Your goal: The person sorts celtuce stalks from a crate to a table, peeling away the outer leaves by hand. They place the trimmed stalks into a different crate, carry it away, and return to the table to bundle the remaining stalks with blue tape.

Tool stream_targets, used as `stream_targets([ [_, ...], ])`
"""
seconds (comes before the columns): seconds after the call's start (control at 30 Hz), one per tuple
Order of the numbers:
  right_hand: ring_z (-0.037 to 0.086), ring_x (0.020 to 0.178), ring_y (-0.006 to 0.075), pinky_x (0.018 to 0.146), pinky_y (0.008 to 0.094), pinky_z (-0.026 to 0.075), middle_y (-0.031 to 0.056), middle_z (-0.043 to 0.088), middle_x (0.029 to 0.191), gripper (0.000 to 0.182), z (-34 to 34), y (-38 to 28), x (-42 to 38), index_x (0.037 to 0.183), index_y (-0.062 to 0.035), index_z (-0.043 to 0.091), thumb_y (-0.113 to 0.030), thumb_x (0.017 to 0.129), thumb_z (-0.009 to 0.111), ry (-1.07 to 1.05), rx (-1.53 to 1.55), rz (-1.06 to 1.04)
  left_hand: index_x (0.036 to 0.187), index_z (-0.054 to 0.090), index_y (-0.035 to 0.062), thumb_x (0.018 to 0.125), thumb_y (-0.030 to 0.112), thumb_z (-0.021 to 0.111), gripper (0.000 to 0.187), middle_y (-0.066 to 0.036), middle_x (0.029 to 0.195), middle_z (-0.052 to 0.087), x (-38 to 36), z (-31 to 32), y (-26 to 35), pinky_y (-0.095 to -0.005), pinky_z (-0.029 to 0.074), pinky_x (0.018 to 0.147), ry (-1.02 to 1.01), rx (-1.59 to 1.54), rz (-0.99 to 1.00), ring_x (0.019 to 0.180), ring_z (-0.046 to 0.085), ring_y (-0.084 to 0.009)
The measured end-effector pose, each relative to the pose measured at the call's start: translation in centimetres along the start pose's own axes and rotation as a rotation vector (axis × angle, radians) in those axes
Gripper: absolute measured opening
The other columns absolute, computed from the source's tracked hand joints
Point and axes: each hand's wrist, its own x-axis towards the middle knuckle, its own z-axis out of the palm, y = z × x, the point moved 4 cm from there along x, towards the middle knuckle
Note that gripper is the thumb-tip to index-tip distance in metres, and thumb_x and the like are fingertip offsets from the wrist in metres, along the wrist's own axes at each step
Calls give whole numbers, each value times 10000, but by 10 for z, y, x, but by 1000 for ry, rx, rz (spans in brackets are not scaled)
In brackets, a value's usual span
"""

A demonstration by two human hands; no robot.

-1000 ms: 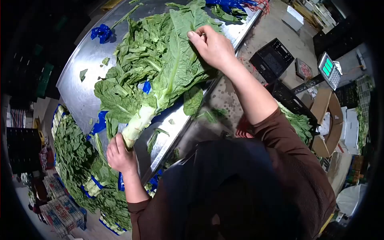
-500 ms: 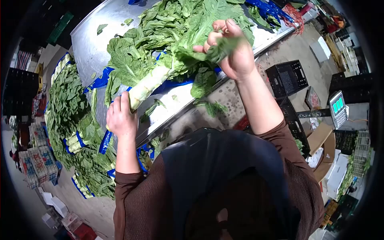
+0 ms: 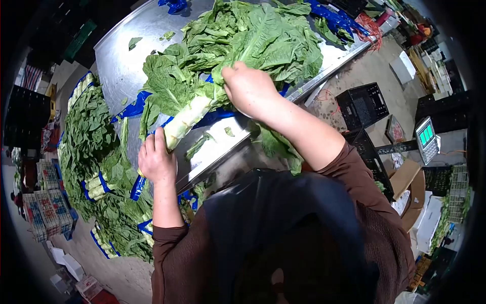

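A celtuce stem (image 3: pixel 188 119), pale green and thick, lies slanted over the near edge of the metal table, its leafy top pointing away from me. My left hand (image 3: pixel 156 158) is wrapped round its cut lower end. At the upper end of the stem, my right hand (image 3: pixel 249 90) has its fingers closed on a leaf, mostly hidden beneath the hand. Large green leaves (image 3: pixel 273 43) spread in a heap beyond both hands. Below the table edge, a loose leaf (image 3: pixel 277 146) shows near my right forearm.
The metal table (image 3: pixel 119 55) carries blue tape or plastic (image 3: pixel 132 107) and leaf scraps. Bundled celtuce (image 3: pixel 93 119) with blue bands is piled at the left. Black crates (image 3: pixel 362 104), a cardboard box (image 3: pixel 409 190) and a scale with a green display (image 3: pixel 428 136) stand at the right.
My right hand has come down and left from above the leaves, closing near the stem's top. The leaf it held is gone from it; a larger leaf now shows below the table edge.
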Motion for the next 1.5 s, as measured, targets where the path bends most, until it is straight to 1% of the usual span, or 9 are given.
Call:
stream_targets([
  [0.17,610,869,370,732,460,493,190,593,932,179,28,-70,-34,946,-54,598,-196,843,561,-527,298,-282,1185,557,208,583,90,749,643,-33,999,602,1,13,-8,-392,490,777,-174,-96,-210,925,588,-264],
  [0.37,608,796,286,666,351,517,92,603,912,221,-17,-46,4,996,-100,615,-179,798,677,361,563,-510,1230,536,182,621,186,754,647,-54,1093,605,11,6,-34,-399,485,835,-245,-281,-488,1006,587,-285],
  [0.47,516,1109,345,945,431,430,184,546,1184,533,-22,15,40,1216,-56,522,-355,803,679,386,85,-156,1279,505,109,621,206,747,707,-111,1213,579,12,4,-54,-374,460,912,-255,-429,-611,1084,574,-297],
  [0.53,529,1093,376,933,438,437,212,544,1196,602,-20,33,36,1263,-23,476,-380,822,677,346,45,-109,1290,498,76,622,207,757,728,-151,1193,587,13,3,-65,-373,454,915,-219,-534,-657,1065,585,-303],
  [0.67,587,1057,283,907,372,465,202,569,1174,607,1,23,20,1284,4,467,-387,857,648,-199,635,31,1294,489,37,623,177,758,736,-169,1168,594,27,-4,-66,-370,448,919,-93,-651,-617,1055,589,-292],
  [0.8,437,1235,346,1039,451,355,177,482,1297,597,-42,-6,-2,1301,-35,443,-233,796,692,380,303,-294,1278,485,1,619,147,755,727,-179,1163,589,55,-25,-38,-358,435,935,-128,-702,-555,1062,585,-284],
  [1.03,424,1280,251,1144,461,212,53,497,1344,454,-58,10,-72,1242,-99,543,-188,797,570,858,-187,-477,1271,486,3,640,58,732,680,-130,1087,611,80,-32,79,-327,447,873,-539,-837,-82,942,582,-207],
  [1.23,582,898,189,1068,474,266,-17,610,795,146,-50,96,-169,868,-113,633,-220,791,571,470,-374,32,1248,540,85,579,45,725,695,-147,1134,618,60,-13,188,-402,482,840,-459,-466,535,997,602,-328],
  [1.5,644,743,257,558,387,510,50,603,797,244,-6,212,-367,896,-146,556,-209,694,678,-106,59,462,1205,551,151,571,90,770,674,-97,941,602,-22,-21,386,-407,493,735,-527,-537,1249,825,588,-322],
])
